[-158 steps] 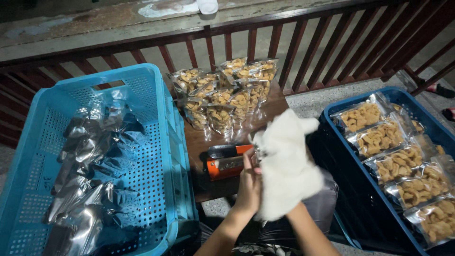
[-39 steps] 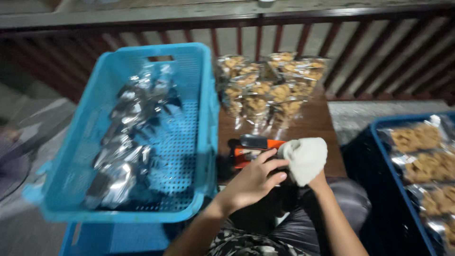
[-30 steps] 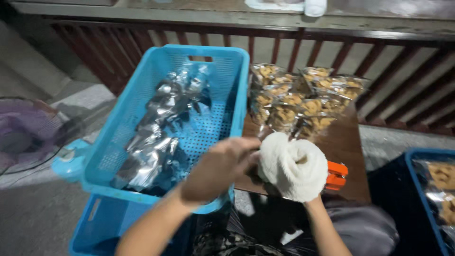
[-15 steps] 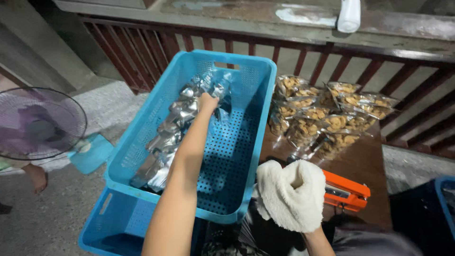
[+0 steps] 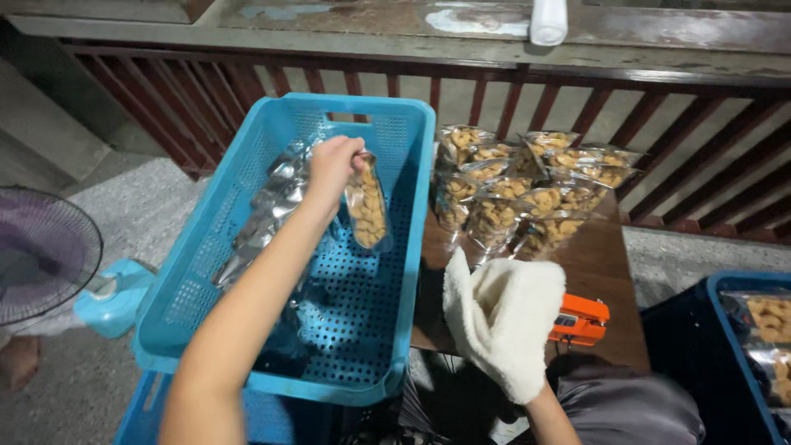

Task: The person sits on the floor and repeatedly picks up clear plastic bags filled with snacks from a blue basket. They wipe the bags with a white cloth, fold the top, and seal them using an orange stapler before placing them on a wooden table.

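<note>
Head view, looking down.

Left hand: bare, arm stretched out over the blue perforated crate; fingers clamped on the top edge of a clear snack pouch, which hangs upright by its mouth, contents settled low. Holding it by the upper edge keeps the load from spilling. The pouch sits above the far half of the crate, toward its right wall.

Blue perforated crate: stands just beside the left edge of the counter. A heap of silvery, shiny pouches lies along its left wall, leaving the right part of the floor bare.

Right hand: wrapped in a thick white terry mitt, raised over the near edge of the counter; whether the fingers inside are apart or together cannot be told. The padding looks suited to guarding the hand from heat, as a judgement.

Orange sealing tool: lies at the near edge of the counter, just beside the mitted hand.

Filled clear pouches: stacked overlapping at the far edge of the counter, against the wooden railing.

Second blue crate: right of the counter, holding more filled pouches.

Standing fan: on the floor, far left.
</note>
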